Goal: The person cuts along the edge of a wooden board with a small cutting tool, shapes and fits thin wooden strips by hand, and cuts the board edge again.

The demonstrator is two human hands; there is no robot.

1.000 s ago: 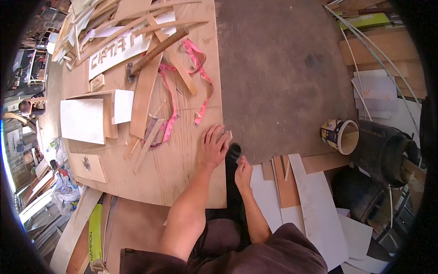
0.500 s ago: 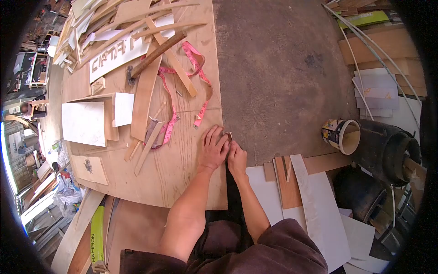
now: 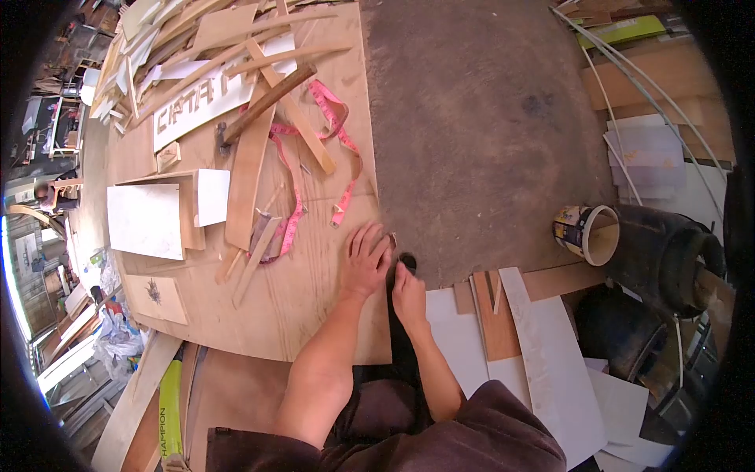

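Observation:
At the right edge of the plywood-topped table [image 3: 314,315], my left hand [image 3: 366,261] presses down with fingers close together. A small brown piece of wood [image 3: 393,238] pokes out past its fingertips, mostly hidden under them. Just beyond the edge and lower, my right hand [image 3: 409,299] is closed with thumb against fingers; whatever it pinches is too small to make out. The dark tip of my shoe [image 3: 407,259] shows below. Up the table lie a pink measuring tape [image 3: 297,200] and a hammer [image 3: 271,102], resting across wooden strips [image 3: 252,173].
A white box-like piece [image 3: 145,216] and a small stained board [image 3: 157,299] lie at the table's left. Wood offcuts [image 3: 197,31] pile up at the far end. On the floor to the right stand a paint bucket [image 3: 586,234] and a black drum [image 3: 661,252].
My right hand has moved down, away from the left hand's fingertips, and a gap has opened between them. My shoe tip now shows there. The left hand stays nearly in place.

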